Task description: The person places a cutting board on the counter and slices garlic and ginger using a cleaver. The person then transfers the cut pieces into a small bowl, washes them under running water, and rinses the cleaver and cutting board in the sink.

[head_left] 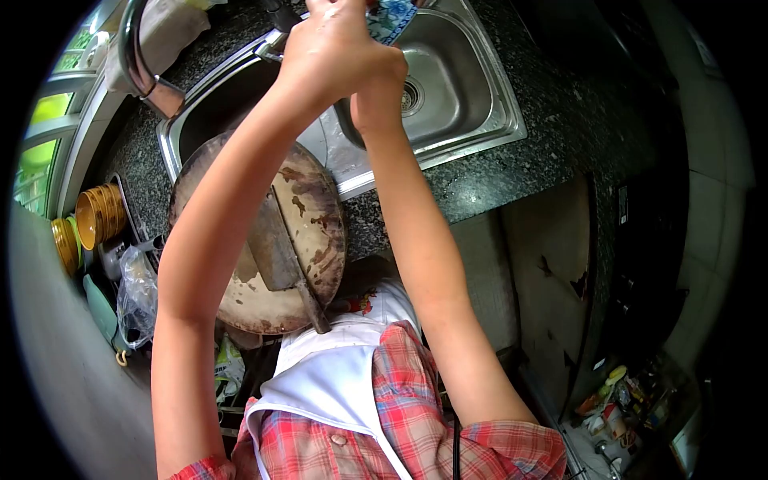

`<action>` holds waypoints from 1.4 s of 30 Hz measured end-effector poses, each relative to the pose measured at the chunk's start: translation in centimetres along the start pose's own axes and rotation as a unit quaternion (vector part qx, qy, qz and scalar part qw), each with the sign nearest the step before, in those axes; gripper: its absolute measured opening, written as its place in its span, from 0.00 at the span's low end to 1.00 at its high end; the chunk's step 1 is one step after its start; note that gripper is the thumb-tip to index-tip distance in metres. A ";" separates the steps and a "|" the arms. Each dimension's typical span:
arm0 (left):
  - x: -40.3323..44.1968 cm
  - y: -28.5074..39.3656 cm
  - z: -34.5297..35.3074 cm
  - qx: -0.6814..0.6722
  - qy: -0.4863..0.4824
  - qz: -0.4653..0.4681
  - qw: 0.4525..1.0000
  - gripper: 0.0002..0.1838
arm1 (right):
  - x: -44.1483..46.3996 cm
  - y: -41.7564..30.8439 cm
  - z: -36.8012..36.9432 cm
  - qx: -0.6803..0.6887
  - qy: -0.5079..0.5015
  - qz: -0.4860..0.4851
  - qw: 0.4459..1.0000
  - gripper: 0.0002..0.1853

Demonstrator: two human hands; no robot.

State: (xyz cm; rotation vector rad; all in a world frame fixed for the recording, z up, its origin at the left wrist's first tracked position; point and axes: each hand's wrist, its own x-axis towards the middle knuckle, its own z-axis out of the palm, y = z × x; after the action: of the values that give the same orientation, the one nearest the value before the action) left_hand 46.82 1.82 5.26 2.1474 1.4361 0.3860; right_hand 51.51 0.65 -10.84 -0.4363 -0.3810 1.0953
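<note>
My left hand reaches over the sink at the top edge of the view, its skin wet and its fingers largely cut off by the frame. Crossing beneath it, my right hand shows mainly its wrist and heel; its fingers are hidden. Right beside both hands is a piece with a blue and white floral pattern, only partly visible, so its kind and which hand bears it cannot be told. Below them lies the steel sink with a round drain.
A curved metal faucet arches at the upper left. On a round, stained chopping board rests a cleaver, its handle toward my apron. Stacked yellow bowls and a clear plastic bag stand left; dark granite counter borders the sink.
</note>
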 end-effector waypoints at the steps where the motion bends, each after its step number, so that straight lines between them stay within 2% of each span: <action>1: 0.2 -0.4 0.3 -0.003 0.007 0.016 1.000 0.34 | 0.2 -0.1 -0.1 -0.032 -0.015 -0.012 0.999 0.14; 3: 0.1 0.0 -0.1 -0.005 0.016 0.030 0.999 0.34 | 0.2 -0.7 0.8 -0.018 0.012 -0.019 1.000 0.12; 7: -0.2 0.9 -0.8 -0.028 -0.005 0.009 1.000 0.33 | 1.0 -0.3 0.1 -0.146 0.038 -0.052 0.987 0.07; 9: -0.8 0.5 0.0 0.000 0.058 0.044 0.997 0.32 | 1.0 0.0 -0.4 -0.177 -0.024 -0.119 0.977 0.07; 10: -0.2 -0.1 0.4 -0.008 0.056 0.053 0.997 0.30 | 0.6 -0.3 0.2 -0.124 0.050 -0.046 0.990 0.05; 15: -0.2 -1.1 0.3 -0.033 0.055 0.016 0.998 0.28 | 0.6 0.9 -0.3 -0.056 0.007 -0.044 0.997 0.11; 17: 0.1 -2.9 1.1 -0.062 0.049 -0.001 0.997 0.29 | 0.3 0.4 -1.4 -0.211 -0.042 -0.004 0.977 0.12; 18: 1.2 -5.1 2.8 -0.074 0.025 -0.033 0.996 0.36 | -0.4 -0.1 -0.4 -0.241 0.010 0.021 0.970 0.12; 19: 1.7 -6.6 3.9 -0.086 0.002 -0.066 0.994 0.44 | -0.6 -0.3 -0.2 -0.245 0.003 0.021 0.969 0.12; 21: 1.4 -7.2 4.6 -0.118 -0.018 -0.073 0.990 0.46 | -1.2 0.3 -0.9 -0.203 0.054 0.047 0.977 0.06; 23: 1.4 -7.3 4.6 -0.142 -0.035 -0.121 0.982 0.48 | -1.1 0.4 -5.1 -0.306 0.013 0.056 0.950 0.08; 25: 0.9 -7.4 4.2 -0.192 -0.056 -0.145 0.969 0.50 | -0.6 0.3 -5.8 -0.342 -0.024 0.054 0.938 0.13; 26: 0.8 -7.5 4.9 -0.207 -0.035 -0.164 0.964 0.52 | -0.4 -0.7 -4.2 -0.285 0.036 0.125 0.950 0.14; 27: 0.8 -7.8 6.0 -0.268 -0.009 -0.179 0.947 0.52 | 0.0 -1.6 -3.6 -0.302 0.058 0.160 0.938 0.16; 28: 0.6 -7.8 6.0 -0.315 0.003 -0.193 0.929 0.48 | 1.1 -2.3 -5.0 -0.374 0.012 0.170 0.912 0.16; 29: 0.0 -7.6 5.2 -0.411 0.014 -0.206 0.888 0.43 | 1.9 -2.8 -5.1 -0.434 -0.039 0.144 0.888 0.17; 30: 0.4 -8.4 6.7 -0.481 0.025 -0.211 0.851 0.40 | 2.3 -3.2 -4.9 -0.521 -0.032 0.113 0.846 0.21; 31: 0.5 -9.2 7.9 -0.566 0.015 -0.215 0.795 0.38 | 2.5 -4.4 -3.1 -0.693 -0.074 0.079 0.713 0.22; 32: -0.3 -9.5 7.9 -0.659 -0.014 -0.212 0.722 0.39 | 2.2 -5.4 -1.1 -0.754 -0.112 0.074 0.643 0.19; 34: -1.4 -10.1 9.6 -0.747 -0.047 -0.208 0.629 0.40 | 2.4 -6.6 0.0 -0.800 -0.163 0.099 0.569 0.19; 35: -1.4 -10.5 11.1 -0.764 -0.050 -0.205 0.610 0.39 | 2.1 -7.1 1.8 -0.826 -0.172 0.128 0.522 0.19; 36: -1.9 -10.4 12.1 -0.785 -0.047 -0.194 0.586 0.37 | 2.0 -7.8 2.5 -0.797 -0.202 0.172 0.543 0.20; 37: -2.2 -10.4 12.8 -0.800 -0.053 -0.206 0.561 0.35 | 3.3 -8.3 -0.3 -0.717 -0.270 0.156 0.624 0.21; 38: -2.3 -10.1 13.3 -0.805 -0.044 -0.222 0.549 0.34 | 3.8 -9.5 0.9 -0.686 -0.251 0.276 0.624 0.21; 39: -2.5 -9.9 13.7 -0.805 -0.041 -0.239 0.541 0.33 | 4.1 -10.3 1.1 -0.654 -0.253 0.312 0.641 0.21; 40: -2.7 -9.8 14.2 -0.812 -0.043 -0.231 0.534 0.32 | 4.3 -11.1 1.9 -0.656 -0.266 0.320 0.630 0.21; 41: -2.8 -9.8 14.4 -0.819 -0.048 -0.223 0.526 0.32 | 4.9 -11.7 1.6 -0.674 -0.316 0.255 0.617 0.21; 42: -3.2 -9.6 14.0 -0.819 -0.050 -0.230 0.524 0.31 | 5.2 -12.2 1.5 -0.658 -0.290 0.268 0.642 0.20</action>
State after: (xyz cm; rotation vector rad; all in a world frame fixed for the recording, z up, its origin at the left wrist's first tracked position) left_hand 45.29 -1.90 -11.55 0.1820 0.6975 0.8622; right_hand 62.20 0.88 -2.89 -1.5818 -1.7722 1.3684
